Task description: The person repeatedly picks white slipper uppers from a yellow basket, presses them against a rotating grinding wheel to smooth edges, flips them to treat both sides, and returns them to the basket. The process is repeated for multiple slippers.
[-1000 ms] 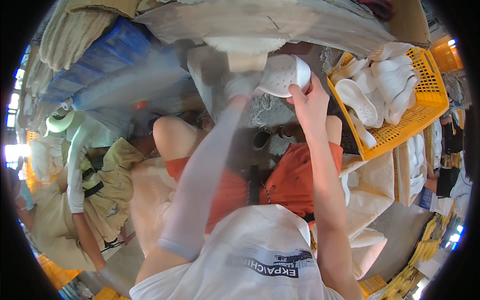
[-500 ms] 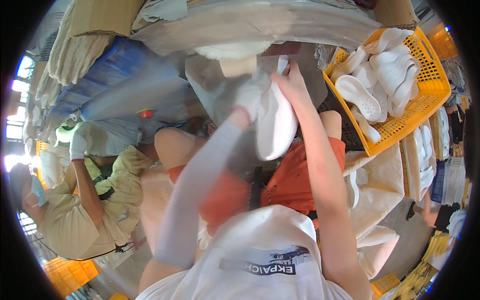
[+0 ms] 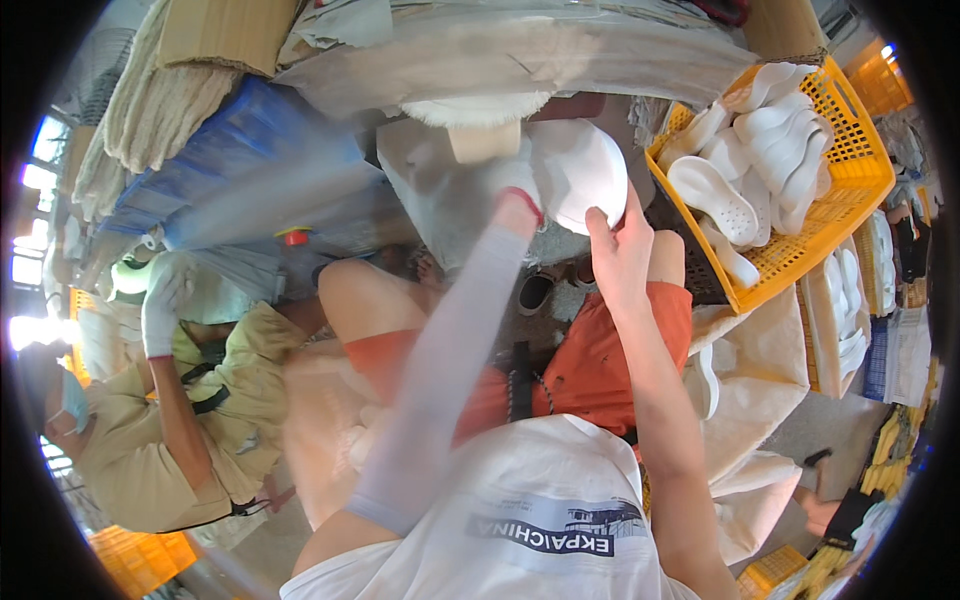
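Observation:
A white clog (image 3: 583, 178) is held up in front of me, just below and to the right of a fluffy white buffing wheel (image 3: 476, 108). My right hand (image 3: 622, 250) is bare and closed on the clog's lower right edge, with the thumb on the near side. My left hand (image 3: 520, 190) wears a pale glove with a red cuff and lies against the clog's left side. Motion blurs its fingers, so their grip is unclear.
A yellow crate (image 3: 820, 215) heaped with white clogs stands tilted at the right. Beside it, more white clogs lie in a cloth-lined bin (image 3: 838, 320). At the left sits a co-worker (image 3: 150, 430) in gloves. Blue sheeting (image 3: 250, 165) slopes down at the upper left.
The clog has swung from hanging lengthwise over my lap to a higher position near the wheel. My right hand has moved down to its lower edge, and my left hand has shifted slightly right.

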Demonstrator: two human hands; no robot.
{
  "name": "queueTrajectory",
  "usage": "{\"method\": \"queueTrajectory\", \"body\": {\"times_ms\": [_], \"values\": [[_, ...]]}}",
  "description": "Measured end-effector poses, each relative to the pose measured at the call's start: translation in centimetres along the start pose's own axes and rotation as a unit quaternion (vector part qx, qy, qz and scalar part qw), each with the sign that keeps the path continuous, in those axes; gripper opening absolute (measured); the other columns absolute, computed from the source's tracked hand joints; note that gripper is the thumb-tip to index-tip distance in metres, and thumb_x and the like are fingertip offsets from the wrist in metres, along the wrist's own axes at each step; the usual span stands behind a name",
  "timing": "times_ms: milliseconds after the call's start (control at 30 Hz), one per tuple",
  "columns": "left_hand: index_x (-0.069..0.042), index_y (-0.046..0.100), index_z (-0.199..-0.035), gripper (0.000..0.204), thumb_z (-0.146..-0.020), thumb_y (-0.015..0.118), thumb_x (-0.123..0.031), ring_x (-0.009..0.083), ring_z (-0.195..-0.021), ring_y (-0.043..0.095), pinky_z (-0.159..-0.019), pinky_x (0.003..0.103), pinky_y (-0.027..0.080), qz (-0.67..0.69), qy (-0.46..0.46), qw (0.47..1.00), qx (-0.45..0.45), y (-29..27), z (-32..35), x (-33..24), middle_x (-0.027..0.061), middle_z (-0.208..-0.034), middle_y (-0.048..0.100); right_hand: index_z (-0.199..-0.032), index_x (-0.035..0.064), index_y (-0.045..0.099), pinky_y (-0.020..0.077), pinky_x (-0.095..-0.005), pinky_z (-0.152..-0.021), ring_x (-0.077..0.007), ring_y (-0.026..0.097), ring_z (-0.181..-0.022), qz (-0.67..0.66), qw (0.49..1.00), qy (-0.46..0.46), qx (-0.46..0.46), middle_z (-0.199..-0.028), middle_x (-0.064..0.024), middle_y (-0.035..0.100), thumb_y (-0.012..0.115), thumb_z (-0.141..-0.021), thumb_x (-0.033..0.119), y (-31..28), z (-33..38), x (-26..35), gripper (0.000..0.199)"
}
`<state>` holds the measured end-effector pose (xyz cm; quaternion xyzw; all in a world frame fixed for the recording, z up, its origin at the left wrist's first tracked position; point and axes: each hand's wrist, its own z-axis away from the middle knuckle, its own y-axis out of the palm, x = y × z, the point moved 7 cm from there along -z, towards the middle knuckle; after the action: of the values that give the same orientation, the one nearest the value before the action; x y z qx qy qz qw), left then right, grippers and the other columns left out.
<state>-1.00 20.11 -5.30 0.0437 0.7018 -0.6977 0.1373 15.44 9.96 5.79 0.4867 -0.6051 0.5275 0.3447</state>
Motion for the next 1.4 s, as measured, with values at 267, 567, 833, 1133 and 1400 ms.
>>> {"method": "queueTrajectory", "body": {"times_ms": [267, 567, 833, 1133, 1400], "values": [[-0.013, 0.062, -0.135, 0.06, -0.096, 0.053, -0.057, 0.0347, -0.097, 0.072, -0.091, 0.041, 0.054, 0.254, -0.167, 0.95, 0.068, -1.0, 4.0, 11.3, 0.015, -0.11, 0.075, -0.137, -0.0072, 0.057, 0.0649, -0.033, -0.064, -0.0233, 0.074, -0.087, -0.137, 0.979, 0.087, 0.123, -0.109, -0.017, 0.072, 0.054, -0.09, 0.007, 3.0, -5.5, -1.3, 0.049], [-0.01, 0.062, -0.136, 0.062, -0.093, 0.063, -0.054, 0.0352, -0.109, 0.068, -0.093, 0.044, 0.052, 0.257, 0.009, 0.962, 0.092, -5.6, 7.7, 4.8, 0.0186, -0.119, 0.072, -0.116, -0.0095, 0.066, 0.0607, -0.0383, -0.061, -0.029, 0.074, -0.081, 0.044, 0.989, 0.087, 0.107, -0.094, -0.0175, 0.071, 0.059, -0.09, 0.017, 4.3, -11.0, -5.4, 0.038], [-0.003, 0.06, -0.139, 0.039, -0.107, 0.052, -0.023, 0.0222, -0.112, 0.066, -0.093, 0.035, 0.054, 0.46, 0.057, 0.886, 0.025, 2.4, 6.1, 4.8, 0.0114, -0.131, 0.068, -0.148, -0.0068, 0.041, 0.0466, -0.035, -0.104, -0.0286, 0.063, -0.118, -0.046, 0.984, 0.104, 0.135, -0.129, -0.0248, 0.064, 0.07, -0.082, 0.019, 5.7, -4.8, -2.5, 0.076], [-0.01, 0.066, -0.127, 0.038, -0.096, 0.06, -0.031, 0.0341, -0.117, 0.067, -0.096, 0.041, 0.055, 0.059, 0.087, 0.994, -0.016, 1.2, 4.9, 3.2, 0.0162, -0.126, 0.07, -0.133, -0.0079, 0.058, 0.0555, -0.0397, -0.085, -0.035, 0.073, -0.095, 0.055, 0.987, 0.051, 0.139, -0.104, -0.0259, 0.073, 0.067, -0.082, 0.023, 3.7, -3.8, -1.2, 0.06], [-0.006, 0.063, -0.132, 0.037, -0.103, 0.065, -0.028, 0.0149, -0.105, 0.066, -0.091, 0.031, 0.054, 0.65, 0.027, 0.756, 0.073, -0.9, 12.0, 0.0, 0.0052, -0.114, 0.069, -0.151, -0.0052, 0.04, 0.0506, -0.0438, -0.097, -0.0392, 0.064, -0.109, 0.059, 0.997, -0.034, 0.023, -0.118, -0.0266, 0.063, 0.067, -0.085, 0.014, 1.9, 9.8, -1.8, 0.074]]}}
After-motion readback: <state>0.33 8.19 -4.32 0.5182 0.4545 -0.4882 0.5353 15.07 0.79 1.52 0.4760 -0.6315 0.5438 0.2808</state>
